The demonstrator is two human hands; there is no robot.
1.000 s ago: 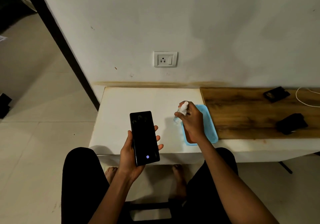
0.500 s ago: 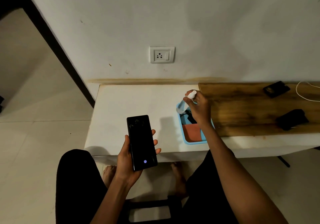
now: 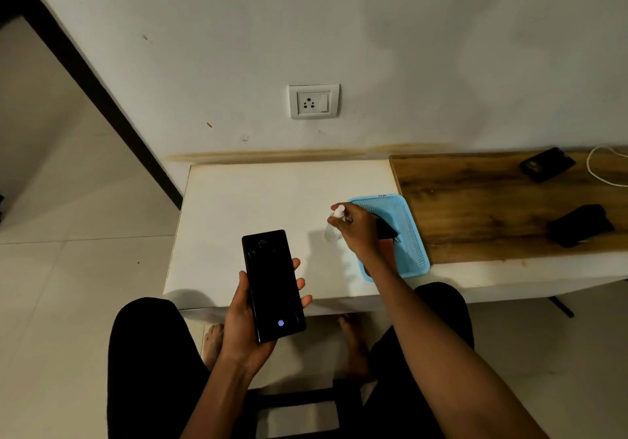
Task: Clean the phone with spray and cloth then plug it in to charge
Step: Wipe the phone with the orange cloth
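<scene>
1. Here we keep the phone (image 3: 274, 285) in our left hand (image 3: 248, 316), screen up; the fingers (image 3: 299, 282) curl around its right edge and the thumb presses the left edge, so the glass stays free for spraying.
2. Our right hand (image 3: 360, 231) is closed around the small spray bottle (image 3: 334, 223); the white cap stands out above the fingertips, and the bottle seems to be at the white table (image 3: 255, 207), just left of the blue tray (image 3: 407, 235).
3. Behind the right knuckles, inside the tray, lies a dark and reddish thing, maybe the cloth; we cannot tell.
4. The wall socket (image 3: 313, 101) waits well beyond both hands, for charging later.
</scene>
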